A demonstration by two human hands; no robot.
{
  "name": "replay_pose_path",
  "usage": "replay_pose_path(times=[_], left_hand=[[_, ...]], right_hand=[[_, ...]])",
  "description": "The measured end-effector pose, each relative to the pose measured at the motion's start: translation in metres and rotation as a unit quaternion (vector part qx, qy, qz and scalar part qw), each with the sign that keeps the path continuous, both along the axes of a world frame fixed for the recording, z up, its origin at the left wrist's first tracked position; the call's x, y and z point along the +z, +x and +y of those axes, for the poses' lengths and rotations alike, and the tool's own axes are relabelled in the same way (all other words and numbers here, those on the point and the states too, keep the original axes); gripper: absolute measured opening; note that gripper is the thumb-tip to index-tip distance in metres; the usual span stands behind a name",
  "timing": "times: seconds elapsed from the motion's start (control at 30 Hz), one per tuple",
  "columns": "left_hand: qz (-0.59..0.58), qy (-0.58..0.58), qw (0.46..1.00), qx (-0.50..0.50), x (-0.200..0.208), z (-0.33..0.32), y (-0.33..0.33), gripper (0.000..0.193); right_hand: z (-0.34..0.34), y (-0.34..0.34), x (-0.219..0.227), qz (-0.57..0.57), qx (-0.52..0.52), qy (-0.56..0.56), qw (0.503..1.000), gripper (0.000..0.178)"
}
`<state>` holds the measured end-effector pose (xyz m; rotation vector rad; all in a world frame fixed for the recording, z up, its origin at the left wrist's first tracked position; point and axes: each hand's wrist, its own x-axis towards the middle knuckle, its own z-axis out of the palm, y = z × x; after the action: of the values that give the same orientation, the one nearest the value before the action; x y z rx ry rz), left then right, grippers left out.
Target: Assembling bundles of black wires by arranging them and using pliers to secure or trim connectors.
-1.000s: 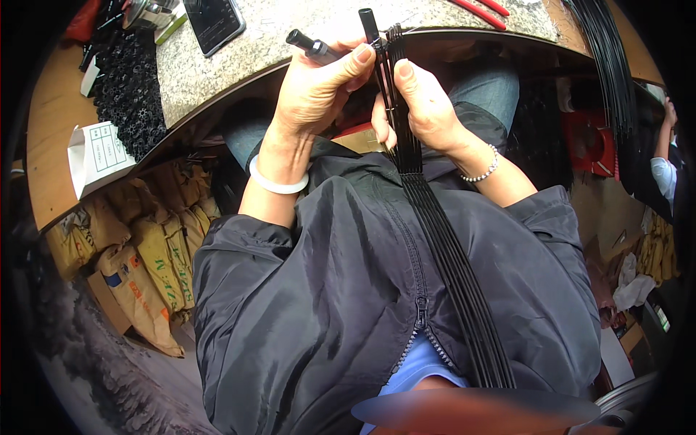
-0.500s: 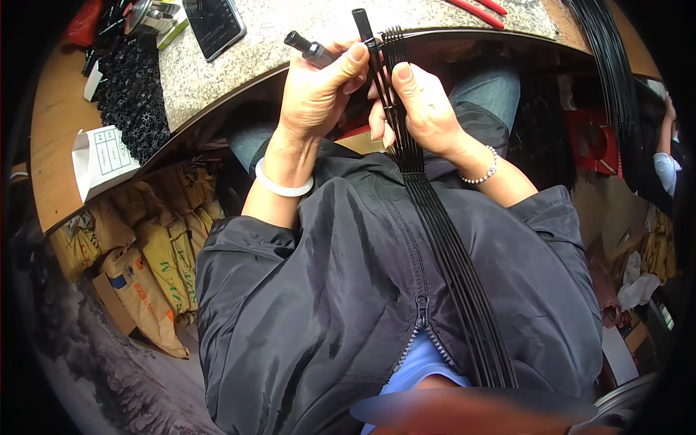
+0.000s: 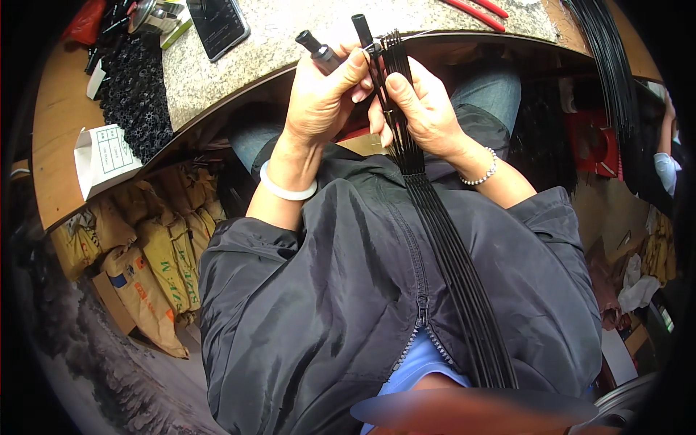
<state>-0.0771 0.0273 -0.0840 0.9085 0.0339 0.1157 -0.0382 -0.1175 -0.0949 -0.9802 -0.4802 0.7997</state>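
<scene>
A long bundle of thin black rods, which look like umbrella ribs [image 3: 458, 254], runs up over my dark jacket to the counter edge. My right hand [image 3: 429, 114] is closed round its upper part, thumb on top. Beside the rib tips stands a black plastic tube [image 3: 362, 30], like an umbrella runner, with short black arms below it. My left hand [image 3: 316, 105] holds a second black tube [image 3: 317, 49] in its curled fingers. Its thumb and forefinger pinch at the first tube's lower end, where a thin wire [image 3: 412, 35] sticks out to the right.
On the speckled counter [image 3: 290, 32] lie a phone [image 3: 217, 25] and red-handled pliers [image 3: 475, 13]. Many small black parts [image 3: 134, 94] are heaped at left beside a white box [image 3: 109, 159]. More black rods [image 3: 605, 58] hang at right. Sacks [image 3: 145, 290] stand below left.
My right thumb has shifted down and left along the ribs, and their tips show more. The wire now shows clearly, reaching out to the right. My left hand has moved slightly right and down.
</scene>
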Motion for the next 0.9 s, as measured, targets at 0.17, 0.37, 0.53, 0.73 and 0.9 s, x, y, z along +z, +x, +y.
replay_pose_path(times=[0.17, 0.37, 0.53, 0.73, 0.9], left_hand=[[-0.001, 0.014, 1.000, -0.023, 0.0007, 0.0013, 0.0004, 0.014], [-0.003, -0.007, 0.999, -0.042, 0.0031, -0.0002, -0.0007, 0.015], [-0.005, 0.026, 1.000, -0.005, 0.0030, -0.0022, 0.0008, 0.015], [0.004, 0.046, 0.999, 0.010, 0.0059, -0.0030, -0.0004, 0.016], [0.005, 0.092, 0.995, 0.037, 0.0070, -0.0038, -0.0006, 0.016]], right_hand=[[-0.0008, 0.0013, 0.0022, -0.029, 0.003, -0.004, 1.000, 0.033], [0.0007, 0.0007, 0.0046, -0.022, -0.001, 0.017, 1.000, 0.037], [-0.0027, 0.0014, 0.0042, -0.048, 0.001, 0.003, 0.999, 0.043], [-0.0034, 0.0010, 0.0007, -0.065, 0.000, -0.031, 0.997, 0.046], [-0.0029, 0.0011, 0.0026, -0.071, -0.006, -0.034, 0.997, 0.045]])
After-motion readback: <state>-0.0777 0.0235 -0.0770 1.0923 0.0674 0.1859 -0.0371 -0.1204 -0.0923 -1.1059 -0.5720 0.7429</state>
